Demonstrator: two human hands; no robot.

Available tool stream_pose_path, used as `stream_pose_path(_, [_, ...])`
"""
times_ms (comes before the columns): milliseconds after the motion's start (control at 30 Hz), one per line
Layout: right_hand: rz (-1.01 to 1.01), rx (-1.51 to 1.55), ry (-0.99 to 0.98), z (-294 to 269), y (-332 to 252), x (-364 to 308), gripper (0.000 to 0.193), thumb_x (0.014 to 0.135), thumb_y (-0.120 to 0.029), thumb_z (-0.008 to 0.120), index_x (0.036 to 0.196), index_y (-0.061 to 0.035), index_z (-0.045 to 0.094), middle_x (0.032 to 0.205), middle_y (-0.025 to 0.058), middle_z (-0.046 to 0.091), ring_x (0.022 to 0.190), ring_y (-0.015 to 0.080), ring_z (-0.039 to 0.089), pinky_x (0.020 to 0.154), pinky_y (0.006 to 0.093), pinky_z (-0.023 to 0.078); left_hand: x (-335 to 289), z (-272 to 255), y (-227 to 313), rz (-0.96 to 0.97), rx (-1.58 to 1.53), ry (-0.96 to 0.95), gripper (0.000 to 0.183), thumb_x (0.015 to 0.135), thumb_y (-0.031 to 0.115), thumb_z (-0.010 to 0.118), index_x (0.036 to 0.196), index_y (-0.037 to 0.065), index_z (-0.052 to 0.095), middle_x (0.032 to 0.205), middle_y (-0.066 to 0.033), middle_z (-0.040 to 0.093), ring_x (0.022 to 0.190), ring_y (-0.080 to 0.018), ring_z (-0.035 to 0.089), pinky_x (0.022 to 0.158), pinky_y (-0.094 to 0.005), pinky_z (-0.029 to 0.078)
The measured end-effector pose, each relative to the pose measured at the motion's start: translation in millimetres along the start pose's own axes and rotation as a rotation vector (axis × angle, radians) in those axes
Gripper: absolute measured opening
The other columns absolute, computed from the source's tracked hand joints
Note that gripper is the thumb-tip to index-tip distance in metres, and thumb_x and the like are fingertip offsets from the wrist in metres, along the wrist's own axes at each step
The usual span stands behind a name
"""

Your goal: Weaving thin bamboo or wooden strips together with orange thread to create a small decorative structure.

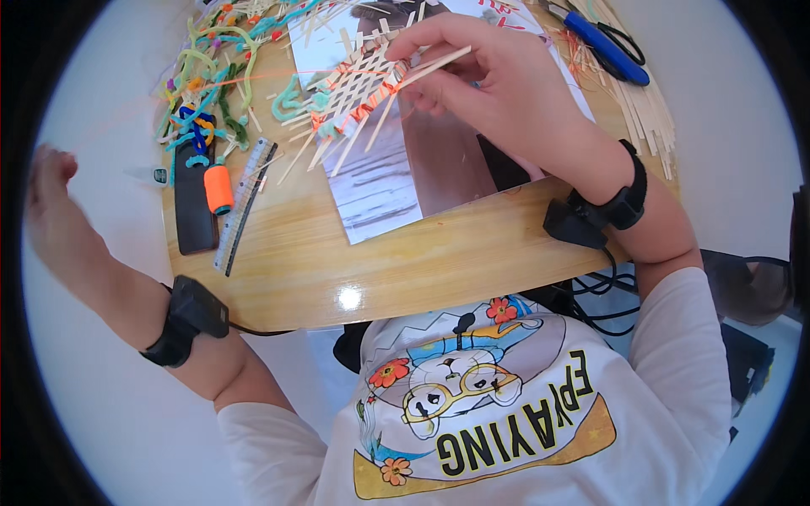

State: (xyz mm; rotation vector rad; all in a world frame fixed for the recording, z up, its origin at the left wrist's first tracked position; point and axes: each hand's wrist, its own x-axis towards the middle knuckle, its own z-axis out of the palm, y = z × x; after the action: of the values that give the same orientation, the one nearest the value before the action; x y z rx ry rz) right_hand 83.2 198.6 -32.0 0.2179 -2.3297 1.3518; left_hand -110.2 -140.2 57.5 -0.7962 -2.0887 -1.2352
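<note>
Pinching a flat woven mat of thin pale wooden strips (359,88), the right hand (506,93) is above a big shiny picture sheet (380,202). The mat is over the sheet's top left part and pokes out past its left edge. Orange yarn and fuzzy mint-green yarn wrap around the mat's rim, and loose strip ends stick out all around. The right thumb and pointer finger are just a little apart, with the mat's right edge caught between them. Most of the mat lies to the left of those fingers. One long strip end sticks out between finger and thumb.

The left hand (55,194) is far to the left of the sheet, out past the pale wooden table (405,278). Its fingers look bent, but they are blurry, so I can't tell if they hold anything.

Left of the sheet are a clear plastic ruler (240,207), a bright orange spool of thread (218,190), a long flat black thing (192,228) and a messy pile of colourful fuzzy sticks (228,67). Right of the sheet are blue-handled metal cutters (612,55) and loose pale wooden strips (645,122).
</note>
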Motion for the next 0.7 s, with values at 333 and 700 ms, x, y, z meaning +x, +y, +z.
stream_pose_path(333, [0.022,-0.337,-0.292,-46.0,-93.9,45.4,0.015,0.089,-0.016,0.061,0.092,-0.0009,0.063,0.072,0.0141,0.065,0.064,0.0287,0.063,0.063,0.0359,0.050,-28.8,89.4,103.6,-0.101,-0.367,-0.690,0.034,0.095,0.012,0.052,0.125,-0.003,0.057,0.122,-0.0071,0.062,0.081,-0.0066,0.055,0.077,-0.0220,0.045])
stream_pose_path(700, [0.012,-0.388,-0.281,-49.5,-100.4,44.5,0.015,0.087,-0.014,0.061,0.091,-0.0008,0.065,0.071,0.0146,0.066,0.065,0.0273,0.064,0.062,0.0343,0.050,-29.2,135.0,79.9,-0.174,-0.716,-1.051,0.040,0.090,0.008,0.062,0.127,-0.003,0.054,0.114,-0.0081,0.062,0.092,-0.0089,0.059,0.082,-0.0243,0.048])
